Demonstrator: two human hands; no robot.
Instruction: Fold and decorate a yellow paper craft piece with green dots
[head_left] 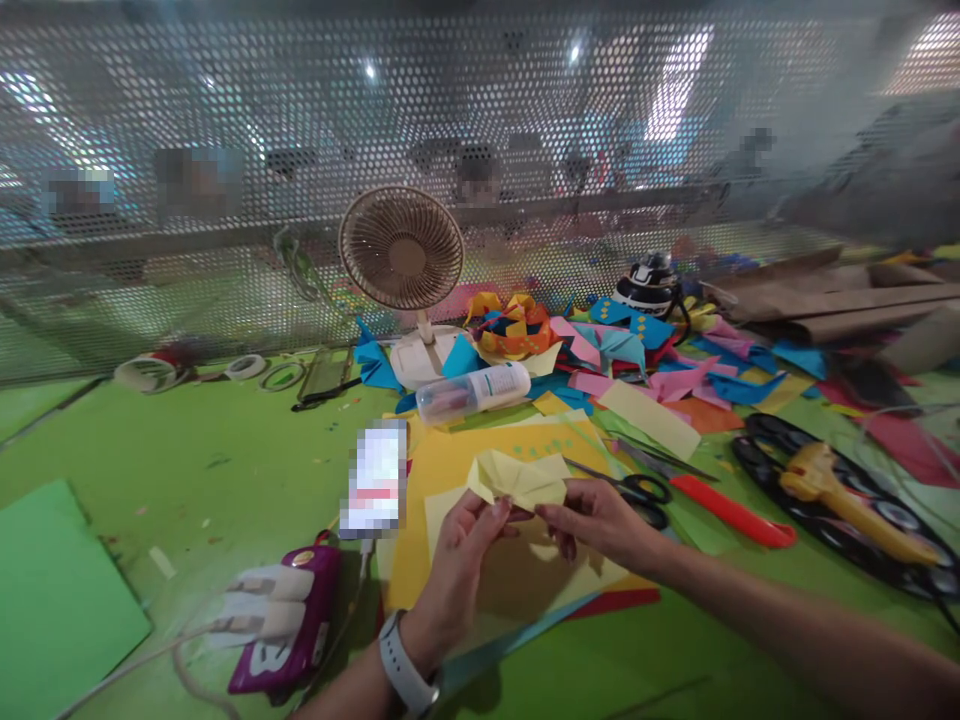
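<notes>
A pale yellow piece of folded paper (519, 476) is held up between both hands, over the sheets on the table. My left hand (466, 535), with a white watch (405, 660) at its wrist, pinches the paper's lower left side between thumb and fingers. On the right side, my right hand (592, 520) grips it with thumb and fingertips. Below both lies a stack of yellow paper sheets (442, 455). Scissors with black handles (646, 489) rest just beyond my right hand, beside a red-handled cutter (735, 512).
A phone (375, 480) and a purple power strip (289, 620) with plugs lie left. Behind stand a small fan (405, 255) and a clear bottle (472, 392), near heaped folded papers (615, 345). A yellow glue gun (855, 505) rests on a black tray (772, 450) at right.
</notes>
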